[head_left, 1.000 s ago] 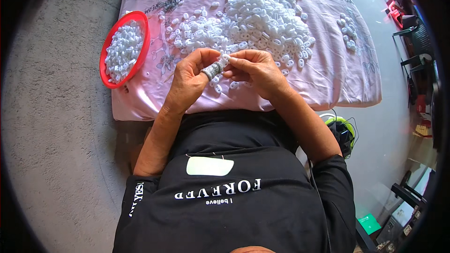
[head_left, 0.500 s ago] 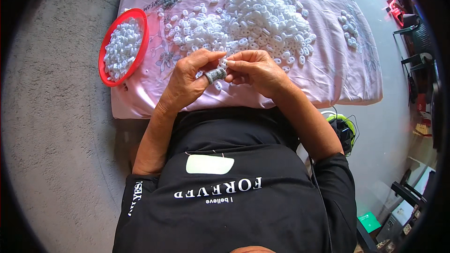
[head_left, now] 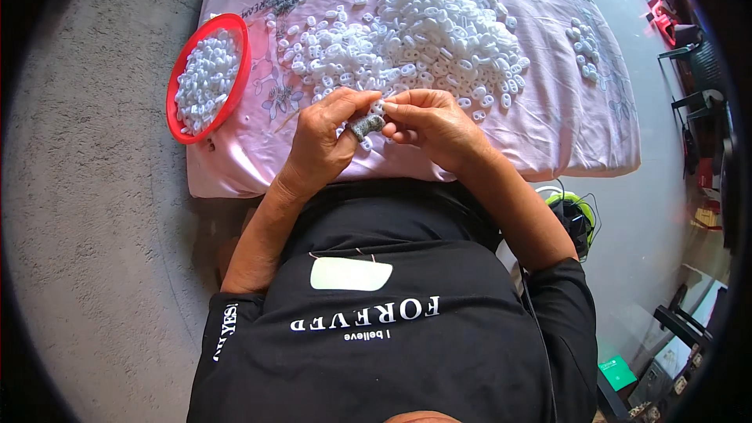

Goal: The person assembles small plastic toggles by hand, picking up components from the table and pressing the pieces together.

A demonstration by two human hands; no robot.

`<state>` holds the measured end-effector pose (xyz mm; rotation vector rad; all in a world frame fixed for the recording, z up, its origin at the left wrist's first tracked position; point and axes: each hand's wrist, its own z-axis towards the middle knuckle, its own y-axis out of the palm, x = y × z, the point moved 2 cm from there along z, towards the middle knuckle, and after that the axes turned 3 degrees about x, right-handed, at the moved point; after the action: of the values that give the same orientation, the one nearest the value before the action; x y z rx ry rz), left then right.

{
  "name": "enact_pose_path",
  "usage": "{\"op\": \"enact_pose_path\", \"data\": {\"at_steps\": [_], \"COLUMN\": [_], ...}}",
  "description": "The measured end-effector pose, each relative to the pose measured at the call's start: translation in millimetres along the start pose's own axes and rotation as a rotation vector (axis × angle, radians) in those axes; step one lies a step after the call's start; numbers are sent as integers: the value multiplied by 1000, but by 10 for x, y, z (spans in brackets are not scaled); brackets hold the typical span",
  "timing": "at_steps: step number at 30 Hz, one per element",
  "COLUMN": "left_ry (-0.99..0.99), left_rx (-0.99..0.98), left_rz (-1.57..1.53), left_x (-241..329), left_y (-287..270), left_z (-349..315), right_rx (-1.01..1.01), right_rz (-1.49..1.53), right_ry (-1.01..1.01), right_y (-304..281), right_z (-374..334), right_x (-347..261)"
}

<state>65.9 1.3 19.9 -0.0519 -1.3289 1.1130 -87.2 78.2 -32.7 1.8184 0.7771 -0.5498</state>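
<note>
Sitting on a grey floor (head_left: 102, 282) in a black shirt (head_left: 392, 329) with a pale patch on the chest, a person bends both bare forearms up from the lower edge toward a pink cloth (head_left: 548, 110) spread in front of the knees. The left hand (head_left: 325, 141) is curled nearly closed, its thumb and fingers pinched together at the near edge of the cloth, with a grey covering (head_left: 362, 125) over one fingertip. The right hand (head_left: 435, 121) meets it from the other side, fingers bent and thumb pressed to forefinger, and between the two sets of fingertips sits a small white piece (head_left: 379, 106), gripped from both sides; it is too small to tell its exact shape. Just beyond the hands a large heap of white ring-shaped plastic pieces (head_left: 431, 31) covers the middle of the cloth, its near edge almost reaching the knuckles, with loose pieces scattered around it and a smaller cluster (head_left: 587, 51) lying apart toward the right. A round red tray (head_left: 235, 39), filled with more of the same white pieces, rests on the cloth's left corner, well apart from the left hand. A green and black object (head_left: 572, 215) lies on the floor beside the person's right elbow, and dark furniture stands along the far right rim.
</note>
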Motion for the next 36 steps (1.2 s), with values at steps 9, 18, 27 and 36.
{"op": "enact_pose_path", "data": {"at_steps": [9,18,27,36], "left_ry": [24,17,59,151], "left_rx": [23,28,73,125], "left_rz": [-1,-5,12,107], "left_x": [31,37,82,147], "left_y": [8,12,28,38], "left_z": [-16,-53,-112,-153], "right_rx": [-9,-29,-71,-75], "right_rz": [-16,-75,-172,-220], "right_ry": [-27,-48,-88,-97], "right_y": [-2,8,30,56], "right_z": [-31,-74,-132,-196], "right_x": [43,29,-14,-32]}}
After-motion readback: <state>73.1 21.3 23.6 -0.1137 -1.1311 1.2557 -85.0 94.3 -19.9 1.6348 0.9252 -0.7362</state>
